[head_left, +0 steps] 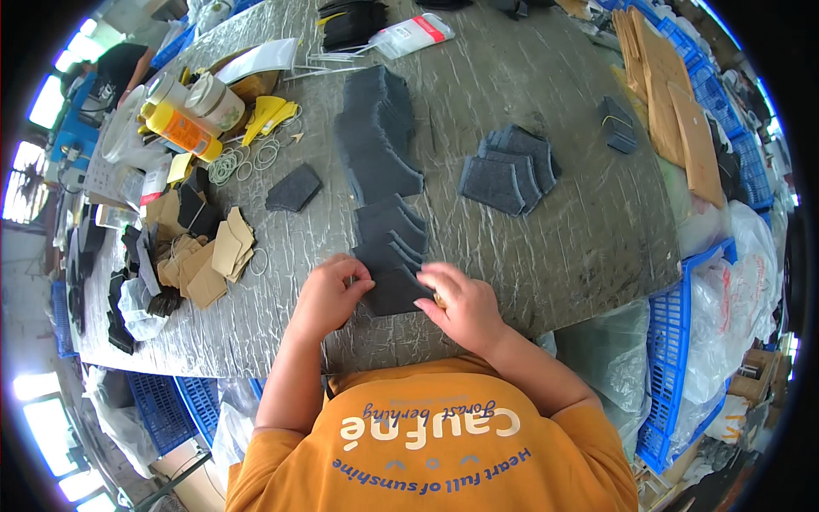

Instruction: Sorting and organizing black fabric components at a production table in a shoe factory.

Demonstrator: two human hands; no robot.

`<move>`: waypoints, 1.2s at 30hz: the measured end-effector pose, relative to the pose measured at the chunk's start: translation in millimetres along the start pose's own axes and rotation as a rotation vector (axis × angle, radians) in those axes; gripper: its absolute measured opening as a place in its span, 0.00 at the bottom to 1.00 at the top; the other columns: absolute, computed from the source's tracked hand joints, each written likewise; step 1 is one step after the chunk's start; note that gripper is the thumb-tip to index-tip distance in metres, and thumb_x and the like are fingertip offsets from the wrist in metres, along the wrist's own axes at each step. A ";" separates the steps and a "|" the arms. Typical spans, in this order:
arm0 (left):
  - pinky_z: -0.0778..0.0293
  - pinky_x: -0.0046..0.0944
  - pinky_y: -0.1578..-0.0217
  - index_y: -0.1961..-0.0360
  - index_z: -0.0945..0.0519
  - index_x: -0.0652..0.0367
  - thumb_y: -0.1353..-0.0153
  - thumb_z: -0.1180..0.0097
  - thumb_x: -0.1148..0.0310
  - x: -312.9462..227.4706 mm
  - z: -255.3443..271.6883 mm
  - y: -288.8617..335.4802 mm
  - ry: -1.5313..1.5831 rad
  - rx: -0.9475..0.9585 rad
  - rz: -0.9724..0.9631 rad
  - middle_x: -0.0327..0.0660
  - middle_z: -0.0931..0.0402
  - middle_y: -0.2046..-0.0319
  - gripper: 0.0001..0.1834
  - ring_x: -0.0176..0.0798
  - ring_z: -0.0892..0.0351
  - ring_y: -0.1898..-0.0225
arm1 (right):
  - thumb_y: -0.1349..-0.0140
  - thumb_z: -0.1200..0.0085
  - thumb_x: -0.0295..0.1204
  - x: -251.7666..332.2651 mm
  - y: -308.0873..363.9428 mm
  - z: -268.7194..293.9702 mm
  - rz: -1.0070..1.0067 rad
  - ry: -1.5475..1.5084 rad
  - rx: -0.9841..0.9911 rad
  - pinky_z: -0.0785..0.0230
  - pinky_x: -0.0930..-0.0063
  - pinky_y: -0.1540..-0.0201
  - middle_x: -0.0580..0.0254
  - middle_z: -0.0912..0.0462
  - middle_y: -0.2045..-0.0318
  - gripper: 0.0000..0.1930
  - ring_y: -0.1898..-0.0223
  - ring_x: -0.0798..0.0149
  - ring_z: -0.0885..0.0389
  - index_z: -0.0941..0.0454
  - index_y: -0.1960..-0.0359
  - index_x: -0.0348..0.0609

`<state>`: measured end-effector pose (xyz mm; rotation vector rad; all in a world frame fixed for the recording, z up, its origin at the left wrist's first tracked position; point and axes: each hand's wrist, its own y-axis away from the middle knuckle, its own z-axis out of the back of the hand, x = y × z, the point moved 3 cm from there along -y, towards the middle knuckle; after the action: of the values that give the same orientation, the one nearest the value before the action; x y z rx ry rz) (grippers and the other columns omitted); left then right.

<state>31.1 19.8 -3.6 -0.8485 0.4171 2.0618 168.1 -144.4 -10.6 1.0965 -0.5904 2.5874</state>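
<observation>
In the head view, the left hand pinches the left edge of the nearest dark piece, which ends an overlapping row on the table. The right hand curls at its right edge, its grip unclear.

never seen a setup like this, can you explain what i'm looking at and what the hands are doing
There's no robot here: these are a person's own bare hands. The single picture comes from a wide camera worn on the head, looking down, so straight edges curve near the rim.

The left hand pinches the left edge of the nearest dark piece; the right hand is at its other side, fingers curled, its exact hold hard to see.

More dark pieces run up the table in an overlapping row. To the right is a fanned stack; to the left are brown cards, rubber bands and an orange bottle.
</observation>
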 end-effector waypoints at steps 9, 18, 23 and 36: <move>0.34 0.23 0.72 0.61 0.23 0.63 0.43 0.44 0.78 -6.6 -10.7 4.5 0.773 -0.058 0.246 0.35 0.23 0.71 0.08 0.23 0.28 0.71 | 0.48 0.38 0.26 -60.6 -43.5 49.7 -0.230 -0.167 -0.322 0.26 0.68 0.60 0.52 0.18 0.63 0.14 0.63 0.55 0.18 0.21 0.58 0.41; 0.31 0.27 0.73 0.63 0.23 0.64 0.43 0.42 0.74 -37.1 -29.6 1.7 0.524 -0.199 0.099 0.33 0.26 0.78 0.08 0.23 0.32 0.76 | 0.45 0.42 0.26 18.6 -21.3 -11.2 -0.206 -0.534 0.305 0.28 0.70 0.64 0.54 0.17 0.70 0.07 0.68 0.61 0.18 0.19 0.66 0.38; 0.31 0.27 0.73 0.64 0.23 0.64 0.44 0.42 0.74 -42.5 -23.7 4.0 0.494 -0.111 0.109 0.35 0.25 0.78 0.07 0.25 0.30 0.75 | 0.44 0.42 0.26 18.2 -19.2 -13.2 -0.323 -0.667 0.429 0.29 0.74 0.64 0.55 0.16 0.72 0.07 0.69 0.70 0.20 0.19 0.65 0.36; 0.31 0.27 0.74 0.65 0.22 0.64 0.42 0.44 0.73 -41.8 -29.1 8.7 0.548 -0.037 0.158 0.35 0.25 0.77 0.06 0.25 0.30 0.75 | 0.44 0.42 0.24 20.0 -8.5 -14.3 -0.600 -0.812 0.570 0.32 0.81 0.69 0.67 0.18 0.74 0.03 0.74 0.77 0.25 0.19 0.70 0.38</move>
<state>53.4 -26.0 4.7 -1.4475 0.7619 1.9592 149.0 -128.5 -2.8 2.1222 0.3540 1.7423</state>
